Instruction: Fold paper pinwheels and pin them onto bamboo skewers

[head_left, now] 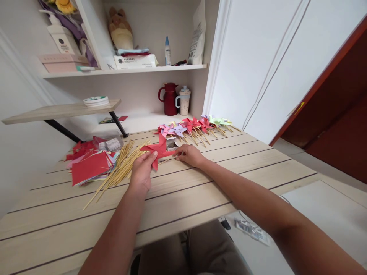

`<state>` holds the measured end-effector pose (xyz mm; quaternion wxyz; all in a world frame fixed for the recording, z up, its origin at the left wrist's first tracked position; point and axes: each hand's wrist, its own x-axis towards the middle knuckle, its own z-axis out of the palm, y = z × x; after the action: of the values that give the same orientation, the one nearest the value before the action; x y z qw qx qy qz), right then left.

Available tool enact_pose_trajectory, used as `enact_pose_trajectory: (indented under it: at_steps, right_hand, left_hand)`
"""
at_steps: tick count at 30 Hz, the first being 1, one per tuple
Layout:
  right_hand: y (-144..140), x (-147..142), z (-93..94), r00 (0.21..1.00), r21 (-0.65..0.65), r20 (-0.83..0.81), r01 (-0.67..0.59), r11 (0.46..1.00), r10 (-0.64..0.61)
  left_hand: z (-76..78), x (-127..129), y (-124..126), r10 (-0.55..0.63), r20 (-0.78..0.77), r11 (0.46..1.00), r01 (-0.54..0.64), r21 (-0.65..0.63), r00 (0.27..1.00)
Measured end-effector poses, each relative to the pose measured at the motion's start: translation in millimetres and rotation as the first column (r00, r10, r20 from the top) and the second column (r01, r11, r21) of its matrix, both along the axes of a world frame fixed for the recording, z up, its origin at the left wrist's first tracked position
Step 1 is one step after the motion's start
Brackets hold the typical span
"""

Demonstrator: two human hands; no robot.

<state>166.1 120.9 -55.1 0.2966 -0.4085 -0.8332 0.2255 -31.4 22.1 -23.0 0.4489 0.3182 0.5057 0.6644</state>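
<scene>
A red paper pinwheel (161,148) is pinched between the thumb and fingers of my left hand (142,170), raised over the table. My right hand (187,155) is at the tip of the pinwheel's right blade, fingers drawn together; whether they grip the paper or something small is unclear. Just behind them stands a small open box (172,146) of tiny metal pieces, partly covered by the pinwheel. Left of my left hand lies a loose pile of thin wooden sticks (122,168). A stack of coloured paper with a red sheet (90,167) on top sits beyond the sticks.
Finished pinwheels on sticks (195,124) lie in a row at the back. A red jug (170,100) and a speckled cup (185,102) stand behind them. At the left is a small raised shelf (63,110) on black legs. The table's front edge crosses above my lap.
</scene>
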Motion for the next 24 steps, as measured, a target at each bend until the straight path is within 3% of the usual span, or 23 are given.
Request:
enact_pose_trajectory:
  at_steps: [17, 24]
  right_hand:
    - [0.7, -0.8, -1.4, 0.997, -0.045, -0.063, -0.045, 0.998, 0.042]
    - [-15.0, 8.4, 23.2, 0.972, -0.114, -0.230, -0.084, 0.990, 0.056]
  left_hand:
    - [1.7, 0.1, -0.5, 0.016, 0.015, 1.000, -0.016, -0.004, 1.000]
    - [-0.8, 0.8, -0.4, 0.012, -0.014, 1.000, -0.012, 0.014, 1.000]
